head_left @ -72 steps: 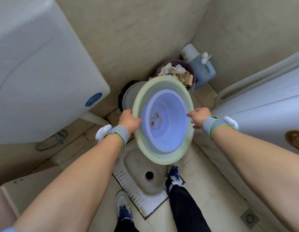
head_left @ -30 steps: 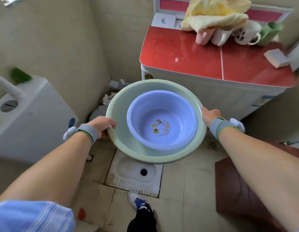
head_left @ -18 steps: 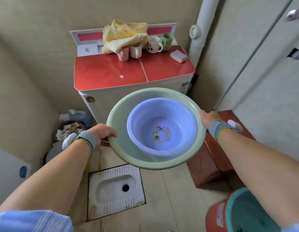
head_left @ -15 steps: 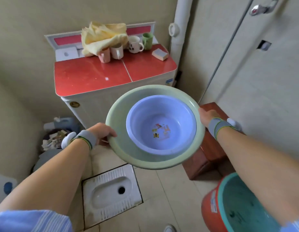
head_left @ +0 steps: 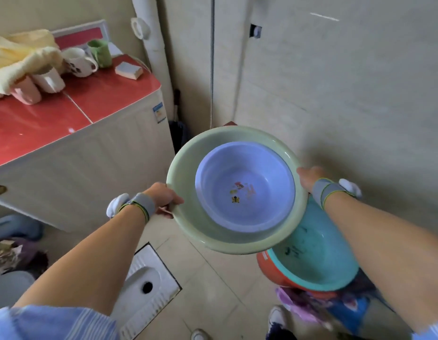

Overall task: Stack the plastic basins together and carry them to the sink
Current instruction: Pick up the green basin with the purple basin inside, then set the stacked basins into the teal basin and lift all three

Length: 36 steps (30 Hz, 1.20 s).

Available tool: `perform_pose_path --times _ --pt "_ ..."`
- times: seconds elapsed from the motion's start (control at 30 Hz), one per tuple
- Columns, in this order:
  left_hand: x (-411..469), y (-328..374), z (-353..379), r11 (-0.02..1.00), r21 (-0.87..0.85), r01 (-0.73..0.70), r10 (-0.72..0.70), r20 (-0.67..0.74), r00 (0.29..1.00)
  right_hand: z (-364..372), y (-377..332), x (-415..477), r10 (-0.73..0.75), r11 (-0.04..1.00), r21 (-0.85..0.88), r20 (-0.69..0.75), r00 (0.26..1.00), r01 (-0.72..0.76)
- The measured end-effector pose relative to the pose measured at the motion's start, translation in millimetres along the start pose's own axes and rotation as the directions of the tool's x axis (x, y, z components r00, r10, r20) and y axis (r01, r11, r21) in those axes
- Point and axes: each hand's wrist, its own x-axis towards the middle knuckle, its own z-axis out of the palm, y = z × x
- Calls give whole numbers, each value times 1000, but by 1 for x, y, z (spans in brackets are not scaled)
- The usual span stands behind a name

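A cramped tiled washroom seen from above, with two bare forearms reaching forward. Largest, off to the left of the grip, a white washing machine point(head_left: 73, 153) with a glossy red lid carries a yellow towel point(head_left: 19, 57), several cups point(head_left: 78, 61) and a small bar of soap point(head_left: 128, 69). Below the grip, a white squat toilet point(head_left: 149, 283) is set into the floor.

Held between both hands at mid-air is a pale green basin point(head_left: 186, 217), tilted slightly towards the viewer. Nested inside it sits a smaller lilac basin point(head_left: 245, 192) with little printed pictures on its bottom. The left hand point(head_left: 164, 197) grips the green rim on its near-left side, thumb over the lip and fingers curled underneath. The right hand point(head_left: 311, 175) closes on the opposite rim, fingers hidden behind the basin. Both wrists wear grey bands.

Just beneath the right-hand side of the held pair, a teal basin point(head_left: 318, 261) rests inside an orange basin point(head_left: 274, 273), apart from the carried stack.
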Motion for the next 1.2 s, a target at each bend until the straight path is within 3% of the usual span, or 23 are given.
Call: perform_pose_path --times 0.3,0.47,0.93,1.2 --pt "33 35 156 977 195 86 -99 58 993 -55 125 103 137 983 -126 41 990 -131" --pt "57 33 260 981 140 135 -142 36 989 -75 199 163 208 965 -180 72 976 -192" --pt "157 -21 415 937 285 200 -189 -63 980 -36 344 267 334 904 -304 68 940 -300" --pt "198 -34 457 914 351 202 -169 -122 978 1 385 308 250 862 -470 68 966 -190"
